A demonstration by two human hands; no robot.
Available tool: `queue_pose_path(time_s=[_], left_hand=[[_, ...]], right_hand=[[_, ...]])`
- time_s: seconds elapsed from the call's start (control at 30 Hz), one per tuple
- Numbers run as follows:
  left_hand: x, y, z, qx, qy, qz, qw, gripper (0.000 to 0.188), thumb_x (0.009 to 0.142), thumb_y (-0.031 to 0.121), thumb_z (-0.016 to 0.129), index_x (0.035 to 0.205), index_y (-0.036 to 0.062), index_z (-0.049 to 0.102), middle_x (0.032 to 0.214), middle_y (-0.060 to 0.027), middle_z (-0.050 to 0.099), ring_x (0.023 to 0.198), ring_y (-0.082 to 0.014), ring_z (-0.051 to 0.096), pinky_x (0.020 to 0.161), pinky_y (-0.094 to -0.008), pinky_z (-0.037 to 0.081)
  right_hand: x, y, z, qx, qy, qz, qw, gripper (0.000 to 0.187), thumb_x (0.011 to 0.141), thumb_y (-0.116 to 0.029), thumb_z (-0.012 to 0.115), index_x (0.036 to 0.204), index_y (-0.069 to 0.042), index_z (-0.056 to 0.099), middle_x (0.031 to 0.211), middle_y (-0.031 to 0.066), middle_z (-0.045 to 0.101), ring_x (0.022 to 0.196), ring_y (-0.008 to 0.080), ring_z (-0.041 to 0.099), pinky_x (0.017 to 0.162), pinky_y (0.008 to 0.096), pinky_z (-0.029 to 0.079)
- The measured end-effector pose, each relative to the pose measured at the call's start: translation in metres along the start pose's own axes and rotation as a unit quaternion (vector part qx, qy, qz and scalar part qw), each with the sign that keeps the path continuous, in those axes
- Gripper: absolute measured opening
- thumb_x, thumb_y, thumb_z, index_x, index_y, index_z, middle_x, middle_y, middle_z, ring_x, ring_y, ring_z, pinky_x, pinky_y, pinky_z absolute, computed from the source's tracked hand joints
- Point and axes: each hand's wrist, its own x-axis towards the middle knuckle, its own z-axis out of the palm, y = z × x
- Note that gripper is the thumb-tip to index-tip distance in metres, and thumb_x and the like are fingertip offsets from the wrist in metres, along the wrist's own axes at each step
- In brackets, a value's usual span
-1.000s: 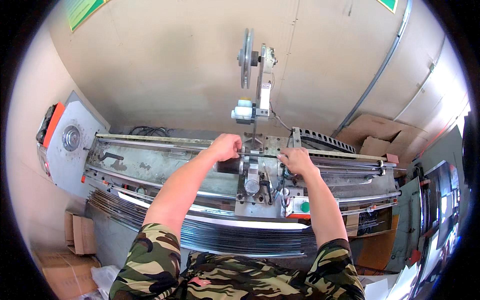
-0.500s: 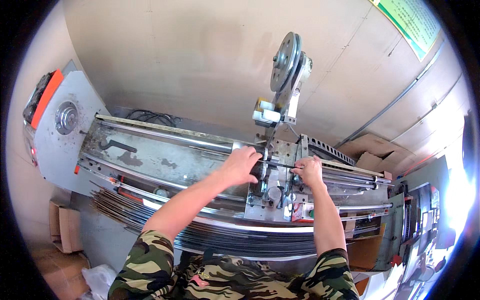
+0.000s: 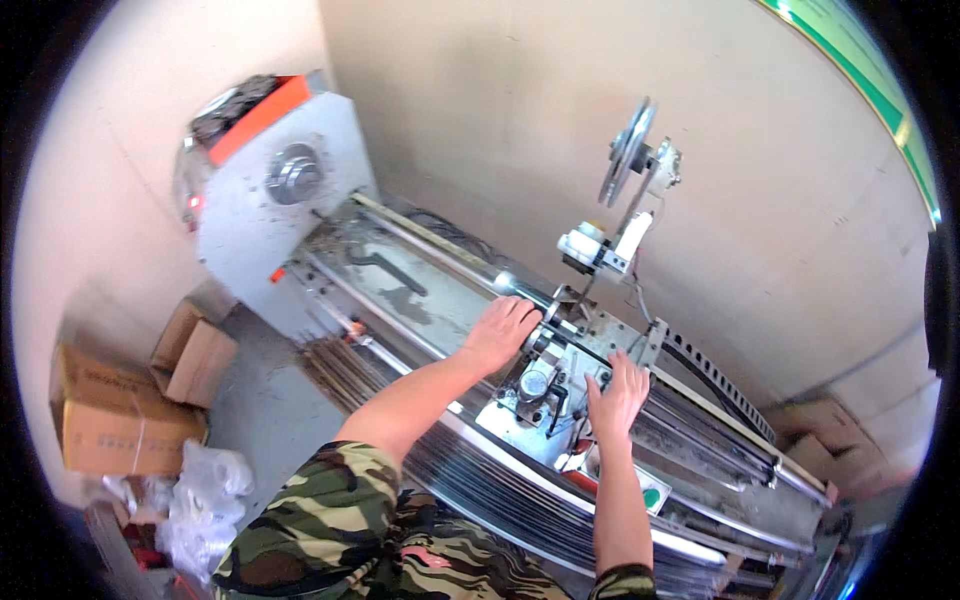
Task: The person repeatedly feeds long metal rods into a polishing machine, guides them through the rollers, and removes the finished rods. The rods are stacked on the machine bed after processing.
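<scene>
My left hand (image 3: 500,335) lies against the left side of the machine carriage (image 3: 510,425), its fingers together and bent over a round metal collar (image 3: 541,341). The thumb side is partly hidden. My right hand (image 3: 620,395) is just right of the carriage, open, with thumb and fingers apart. A thin dark rod (image 3: 592,354) runs from the collar toward its fingertips; whether they touch it I cannot tell. Between my hands stand a silver round knob (image 3: 533,384) and a black lever (image 3: 558,408).
Long dark rods (image 3: 470,480) lie along the machine's near side. A hook-shaped wrench (image 3: 390,272) rests on the bed. Behind the carriage rises a pulley wheel (image 3: 628,150) on an arm. The grey headstock (image 3: 285,215) stands left, cardboard boxes (image 3: 130,415) and plastic bags (image 3: 205,500) lower left.
The view has turned and shifted left, so the machine slants more and the headstock is nearer the middle. My right hand's pinch at the rod has opened; my left fingers have drawn together.
</scene>
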Motion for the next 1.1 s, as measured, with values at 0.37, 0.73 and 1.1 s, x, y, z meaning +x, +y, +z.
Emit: queue_pose_path(time_s=[0.37, 0.73, 1.1], left_hand=[[-0.068, -0.291, -0.059, -0.014, 0.01, -0.018, 1.0, 0.044, 0.077, 0.007, 0.064, 0.121, 0.0128, 0.057, 0.122, -0.0079, 0.054, 0.122, -0.0295, 0.049, 0.107, -0.0406, 0.041], [-0.077, -0.338, -0.09, 0.017, -0.017, -0.059, 0.998, 0.044, 0.079, 0.009, 0.063, 0.122, 0.0134, 0.057, 0.127, -0.0083, 0.051, 0.124, -0.0296, 0.047, 0.11, -0.0414, 0.038], [-0.067, -0.34, -0.103, 0.013, 0.045, -0.012, 0.999, 0.032, 0.083, 0.019, 0.061, 0.114, 0.0099, 0.061, 0.109, -0.011, 0.061, 0.109, -0.0305, 0.057, 0.095, -0.0424, 0.046]], right_hand=[[-0.06, -0.242, 0.063, 0.021, -0.136, -0.068, 0.988, 0.037, 0.079, -0.018, 0.078, 0.111, -0.006, 0.064, 0.13, 0.0166, 0.06, 0.125, 0.0358, 0.053, 0.11, 0.0556, 0.033], [-0.05, -0.292, 0.053, 0.0, -0.219, -0.105, 0.97, 0.056, 0.074, -0.02, 0.082, 0.123, -0.004, 0.062, 0.139, 0.0212, 0.053, 0.13, 0.0377, 0.05, 0.111, 0.0529, 0.034], [-0.001, -0.28, 0.05, 0.002, -0.33, -0.015, 0.944, 0.059, 0.076, -0.03, 0.082, 0.125, -0.004, 0.061, 0.117, 0.0157, 0.069, 0.106, 0.0325, 0.065, 0.109, 0.0516, 0.039]])
